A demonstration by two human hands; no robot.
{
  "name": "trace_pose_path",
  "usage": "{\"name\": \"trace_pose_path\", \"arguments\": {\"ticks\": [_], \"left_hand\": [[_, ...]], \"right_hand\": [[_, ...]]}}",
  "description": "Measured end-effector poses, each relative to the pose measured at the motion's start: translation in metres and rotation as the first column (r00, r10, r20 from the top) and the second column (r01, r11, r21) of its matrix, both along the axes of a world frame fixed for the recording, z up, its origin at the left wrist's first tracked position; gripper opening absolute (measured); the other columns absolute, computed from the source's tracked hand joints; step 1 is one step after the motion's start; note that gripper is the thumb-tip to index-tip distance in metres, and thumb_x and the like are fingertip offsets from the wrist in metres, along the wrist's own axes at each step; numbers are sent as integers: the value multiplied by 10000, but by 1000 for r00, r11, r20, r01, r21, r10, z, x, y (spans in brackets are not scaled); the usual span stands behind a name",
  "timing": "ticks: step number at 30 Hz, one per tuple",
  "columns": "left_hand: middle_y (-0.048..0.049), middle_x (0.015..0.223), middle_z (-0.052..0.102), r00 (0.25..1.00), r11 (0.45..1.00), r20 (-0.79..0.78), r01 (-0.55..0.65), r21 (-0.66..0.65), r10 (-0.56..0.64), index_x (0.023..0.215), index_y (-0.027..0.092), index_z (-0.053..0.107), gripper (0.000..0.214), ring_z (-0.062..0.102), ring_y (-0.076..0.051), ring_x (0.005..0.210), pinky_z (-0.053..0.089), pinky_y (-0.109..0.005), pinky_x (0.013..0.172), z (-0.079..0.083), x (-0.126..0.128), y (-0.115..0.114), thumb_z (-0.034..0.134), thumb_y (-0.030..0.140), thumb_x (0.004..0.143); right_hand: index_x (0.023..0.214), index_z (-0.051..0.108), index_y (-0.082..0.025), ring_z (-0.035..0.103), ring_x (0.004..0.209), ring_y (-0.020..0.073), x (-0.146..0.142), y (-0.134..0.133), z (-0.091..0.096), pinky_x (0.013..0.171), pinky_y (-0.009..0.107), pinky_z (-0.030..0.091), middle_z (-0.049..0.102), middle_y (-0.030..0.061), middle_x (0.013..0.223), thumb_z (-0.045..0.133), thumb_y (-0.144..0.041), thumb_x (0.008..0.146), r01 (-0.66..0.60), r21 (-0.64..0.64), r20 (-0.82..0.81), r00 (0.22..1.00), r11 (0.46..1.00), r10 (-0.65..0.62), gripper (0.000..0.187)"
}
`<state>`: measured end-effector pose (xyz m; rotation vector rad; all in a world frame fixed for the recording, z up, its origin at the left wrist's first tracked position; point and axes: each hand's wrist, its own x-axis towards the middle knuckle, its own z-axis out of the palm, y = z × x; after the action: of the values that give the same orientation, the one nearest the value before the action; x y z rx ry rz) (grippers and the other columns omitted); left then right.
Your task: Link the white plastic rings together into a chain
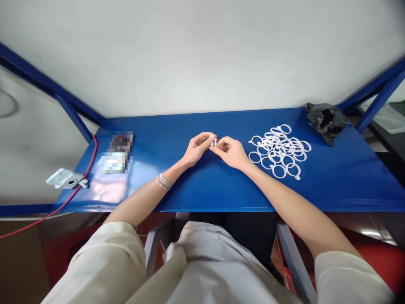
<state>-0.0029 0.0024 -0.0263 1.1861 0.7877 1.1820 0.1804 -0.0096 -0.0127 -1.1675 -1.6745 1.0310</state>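
Both the left hand (pixel 198 150) and the right hand (pixel 229 153) are curled nearly closed, their fingertips pinching a small white plastic ring (pixel 214 142) between them over the blue-painted table (pixel 335 181); a loose heap of white plastic rings (pixel 280 152) lies just beyond the right hand.

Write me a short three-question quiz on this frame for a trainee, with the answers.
1. What small white thing do the left hand and right hand hold between their fingers?
2. True or false: the pile of white plastic rings lies on the person's left side of the hands.
3. Which wrist wears the metal bangles?

Key: 1. A white plastic ring. 2. False, it lies on the right side. 3. The left wrist.
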Motion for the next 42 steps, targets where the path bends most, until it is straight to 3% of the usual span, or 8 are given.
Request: {"name": "trace_pose_path", "arguments": {"ticks": [6, 10, 23, 27, 31, 34, 38, 42], "left_hand": [[-54, 1031, 787, 1000, 999, 11, -20, -42, 21, 1048, 196, 806, 441, 743, -149, 858, 597, -287, 832, -2, 0, 0, 901, 563, 823], [-75, 1024, 806, 999, 998, 16, -45, -39, 46, 1038, 178, 800, 422, 722, -136, 823, 578, -269, 802, 1, 0, 0, 888, 538, 838], [-102, 919, 784, 999, 997, 30, 25, -80, -22, 945, 138, 754, 414, 672, -143, 757, 524, -239, 648, 9, 1, 0, 831, 537, 869], [-59, 792, 709, 998, 997, 55, 9, -82, -4, 838, 144, 714, 337, 596, -118, 659, 472, -236, 592, 11, 2, 0, 798, 468, 878], [-18, 666, 576, 999, 995, 44, -10, -95, 14, 781, 157, 708, 354, 504, -110, 583, 420, -244, 539, 11, 1, 0, 743, 492, 886], [-15, 613, 518, 999, 997, -21, -33, -70, 32, 694, 151, 693, 452, 458, -101, 537, 371, -249, 503, 9, -2, -1, 727, 559, 887], [-7, 563, 475, 993, 996, -75, -88, -16, 86, 582, 160, 616, 506, 408, -81, 486, 274, -242, 459, 9, -5, -2, 743, 570, 849], [14, 512, 413, 984, 986, -58, -167, -17, 166, 521, 168, 546, 542, 327, -53, 432, 177, -218, 422, 11, -8, -1, 758, 572, 813]], "right_hand": [[558, 524, -227, 524, 594, 155, 3, -1, 7, 677, 360, 423, 639, 26, 634, 695, -813, 867, 10, 49, 237, 971, 999, -22, 684], [554, 519, -226, 518, 578, 150, 6, 2, 6, 667, 354, 406, 640, 21, 626, 678, -797, 898, -19, 54, 254, 967, 998, 5, 685], [567, 536, -228, 532, 587, 161, 10, 4, 4, 667, 359, 405, 641, 24, 632, 663, -611, 964, -83, 77, 246, 967, 994, 61, 566], [579, 522, -233, 529, 598, 171, 11, 4, 3, 670, 364, 411, 626, 21, 618, 659, -632, 963, -86, 81, 256, 965, 993, 62, 570], [599, 519, -233, 556, 645, 184, 15, 7, 6, 719, 375, 438, 652, 34, 675, 658, -522, 986, -60, 131, 312, 950, 990, 17, 502], [677, 594, -229, 598, 712, 210, 24, 12, 14, 748, 387, 456, 688, 60, 767, 660, -429, 983, -34, 177, 393, 919, 984, -39, 372], [938, 737, -210, 666, 896, 282, 48, 24, 25, 870, 442, 499, 731, 119, 950, 630, -271, 954, -7, 257, 526, 840, 966, -134, 124], [1175, 767, -196, 686, 1064, 355, 85, 37, 26, 998, 556, 505, 743, 159, 1116, 646, -207, 890, 40, 218, 679, 711, 975, -181, 310]]}}
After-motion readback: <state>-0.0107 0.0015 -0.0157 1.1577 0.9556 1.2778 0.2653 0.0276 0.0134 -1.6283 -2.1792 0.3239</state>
